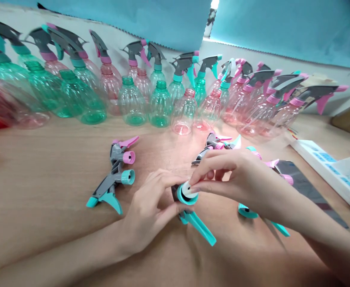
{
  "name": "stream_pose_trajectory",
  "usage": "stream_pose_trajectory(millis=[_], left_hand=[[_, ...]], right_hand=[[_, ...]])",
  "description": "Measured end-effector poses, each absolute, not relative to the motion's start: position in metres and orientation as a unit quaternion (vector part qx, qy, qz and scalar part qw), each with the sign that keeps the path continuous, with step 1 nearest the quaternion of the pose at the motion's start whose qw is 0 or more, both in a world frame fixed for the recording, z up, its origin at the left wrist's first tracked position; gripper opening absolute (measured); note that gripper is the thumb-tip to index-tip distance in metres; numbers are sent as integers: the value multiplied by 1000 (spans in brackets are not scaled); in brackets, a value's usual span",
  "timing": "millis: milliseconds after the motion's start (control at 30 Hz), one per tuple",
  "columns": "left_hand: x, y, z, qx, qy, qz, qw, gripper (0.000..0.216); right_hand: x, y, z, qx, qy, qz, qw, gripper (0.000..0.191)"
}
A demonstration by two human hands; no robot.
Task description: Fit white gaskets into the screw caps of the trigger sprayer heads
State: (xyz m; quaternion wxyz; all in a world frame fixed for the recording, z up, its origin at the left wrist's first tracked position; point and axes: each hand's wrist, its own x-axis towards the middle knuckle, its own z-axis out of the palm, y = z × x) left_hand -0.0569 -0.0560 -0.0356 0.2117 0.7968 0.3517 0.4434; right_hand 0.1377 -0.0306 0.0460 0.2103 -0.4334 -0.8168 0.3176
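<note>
Spray head (189, 202): grey body, mostly covered by fingers, with a bright turquoise collar (179, 195) and a slim trigger (201, 228) of the same colour.
White insert (187, 193): pale and rounded, with a small dark mark on top; it is at the collar's mouth, a dark strip of the inside showing along its edge. How deep it sits I can't make out.
Way it points: the collar opens upward, towards the person; the trigger slants away from it, down and to the right.
Long axis: the trigger's runs from upper left to lower right; the body's own line I can't follow under the hand.
Left hand (148, 203): wrapped round the spray head, fingers on the far side, thumb on the near side by the collar.
Right hand (234, 173): thumb and forefinger pinched on the white insert.
Place: over the wooden table (58, 159), between two loose spray heads (107, 183) on the left and other loose ones on the right, with bottles (160, 107) lined up beyond.
</note>
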Motion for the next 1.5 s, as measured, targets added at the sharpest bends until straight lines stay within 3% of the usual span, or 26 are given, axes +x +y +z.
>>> stream_pose_trajectory(millis=[567,833,1333,1500], left_hand=[[-56,-54,-33,802,329,453,209,28],[-57,-56,-33,804,335,451,192,24],[-57,-54,-39,812,321,450,186,21],[-58,-56,-37,821,320,427,204,13]], right_hand=[[145,-36,48,-410,-855,278,151,23],[141,-43,44,-416,-851,284,149,44],[136,-49,36,-375,-877,223,200,67],[132,-49,35,-376,-874,234,200,61]])
